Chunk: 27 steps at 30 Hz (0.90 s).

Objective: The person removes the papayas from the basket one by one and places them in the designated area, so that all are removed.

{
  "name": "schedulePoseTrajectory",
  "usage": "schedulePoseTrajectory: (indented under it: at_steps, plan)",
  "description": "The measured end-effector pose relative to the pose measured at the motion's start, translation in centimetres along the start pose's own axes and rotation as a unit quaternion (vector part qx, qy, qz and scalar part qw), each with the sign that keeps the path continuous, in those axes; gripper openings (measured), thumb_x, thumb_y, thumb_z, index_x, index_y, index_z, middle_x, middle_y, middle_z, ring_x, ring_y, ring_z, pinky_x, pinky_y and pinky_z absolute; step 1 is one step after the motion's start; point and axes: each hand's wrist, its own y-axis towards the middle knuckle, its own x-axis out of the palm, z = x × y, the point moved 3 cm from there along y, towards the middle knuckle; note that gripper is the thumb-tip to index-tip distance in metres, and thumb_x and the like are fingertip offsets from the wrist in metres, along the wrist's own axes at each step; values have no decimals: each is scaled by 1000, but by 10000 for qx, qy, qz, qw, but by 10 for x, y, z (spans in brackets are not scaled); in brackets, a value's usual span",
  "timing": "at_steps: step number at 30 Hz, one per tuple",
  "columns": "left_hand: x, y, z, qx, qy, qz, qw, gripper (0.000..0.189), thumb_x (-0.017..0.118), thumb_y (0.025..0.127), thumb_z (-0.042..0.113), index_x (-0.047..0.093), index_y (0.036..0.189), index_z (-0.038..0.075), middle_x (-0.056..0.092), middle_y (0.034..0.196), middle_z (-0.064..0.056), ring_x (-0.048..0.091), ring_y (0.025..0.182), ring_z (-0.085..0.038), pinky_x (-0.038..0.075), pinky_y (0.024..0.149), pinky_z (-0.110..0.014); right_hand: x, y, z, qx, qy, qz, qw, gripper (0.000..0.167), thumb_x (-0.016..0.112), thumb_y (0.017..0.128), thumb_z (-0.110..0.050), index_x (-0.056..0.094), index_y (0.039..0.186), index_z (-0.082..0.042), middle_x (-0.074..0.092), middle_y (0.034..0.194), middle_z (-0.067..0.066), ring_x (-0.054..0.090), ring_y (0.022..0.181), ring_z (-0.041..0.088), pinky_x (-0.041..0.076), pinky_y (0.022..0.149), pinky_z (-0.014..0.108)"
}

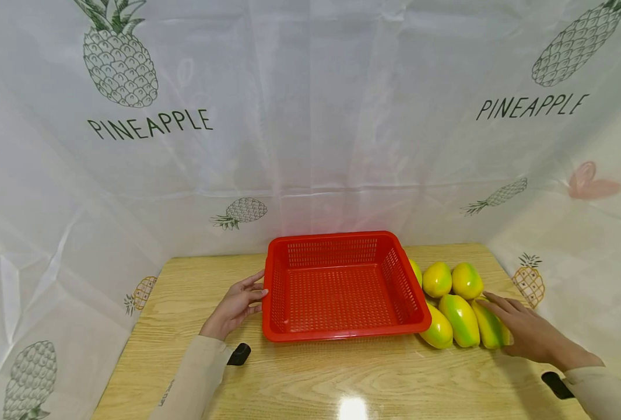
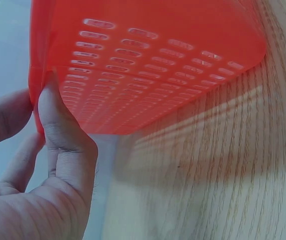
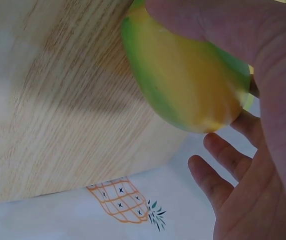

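A red plastic basket (image 1: 348, 335) with slotted walls stands on the table, nothing inside it. At its left rim my left hand (image 1: 239, 306) pinches the edge, the thumb (image 2: 57, 112) on the outer wall and the other fingers over the rim. Several yellow-green mangoes lie in two rows right of the basket, one partly hidden behind its wall. My right hand (image 1: 533, 332) holds the front-row mango (image 1: 490, 328) farthest right, thumb on one side and fingers on the other. In the right wrist view two of its fingers extend loosely past the mango (image 3: 183, 80).
The wooden table (image 1: 310, 379) carries everything. White cloth printed with pineapples (image 1: 310, 146) hangs behind and at both sides, close to the table's edges. The basket's right wall stands right beside the nearest mango (image 1: 437, 329).
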Motion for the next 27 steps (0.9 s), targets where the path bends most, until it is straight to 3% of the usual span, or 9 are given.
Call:
schedulePoseTrajectory:
  at_steps: [3, 10, 19, 27]
  plan:
    - [0, 0, 0, -5, -22, -5, 10000, 64, 57, 107, 0, 35, 166, 8, 58, 125, -12, 63, 92, -13, 57, 72, -24, -1, 0, 0, 26, 19, -28, 10000, 112, 105, 53, -18, 49, 150, -7, 34, 166, 7, 52, 120, 46, 54, 79, 69]
    - [-1, 0, -1, -16, -96, 10, 10000, 64, 56, 106, -1, 34, 166, 8, 58, 124, -11, 63, 91, -12, 57, 74, -26, -2, -1, 0, 7, -2, -57, 10000, 115, 104, 55, -19, 47, 154, -10, 30, 168, 3, 51, 121, 46, 53, 79, 70]
    - [0, 1, -1, -31, -104, -54, 9999, 65, 57, 107, 1, 33, 166, 8, 58, 126, -13, 64, 91, -12, 57, 73, -25, -2, -3, 0, 137, 2, -141, 9998, 114, 104, 55, -18, 48, 154, -11, 37, 163, 12, 52, 122, 47, 51, 81, 74]
    - [-2, 1, -2, -59, -190, -51, 9998, 65, 57, 107, 1, 33, 166, 8, 58, 127, -13, 64, 93, -13, 58, 75, -25, -3, -2, 0, 121, 47, -220, 9997, 118, 104, 55, -14, 45, 156, -12, 24, 171, 2, 52, 123, 49, 52, 83, 72]
